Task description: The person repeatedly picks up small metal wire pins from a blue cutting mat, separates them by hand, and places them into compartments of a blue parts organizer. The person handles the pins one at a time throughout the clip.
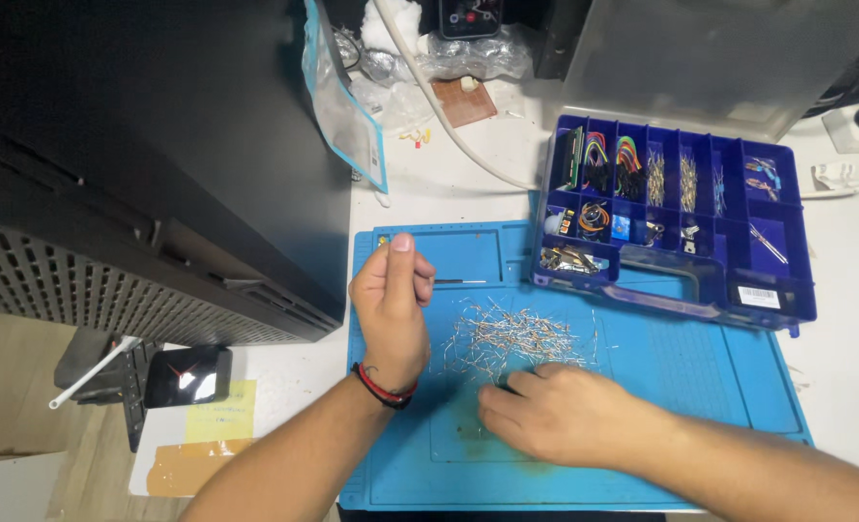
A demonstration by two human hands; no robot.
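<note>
On a blue silicone work mat [681,387], the right hand [560,414] curls fingertips into a pile of light, bendable wire-leaded resistors [507,340], best pinched by their leads, while the left hand [389,309] pinches one.

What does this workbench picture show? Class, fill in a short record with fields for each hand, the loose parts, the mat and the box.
left hand: raised over the mat, fingers curled, pinching something thin
right hand: flat on the mat, fingertips at the pile's edge
loose parts: heap of small wire-legged components
mat: blue, on a white table
box: blue compartment case, open, holding sorted parts
</note>
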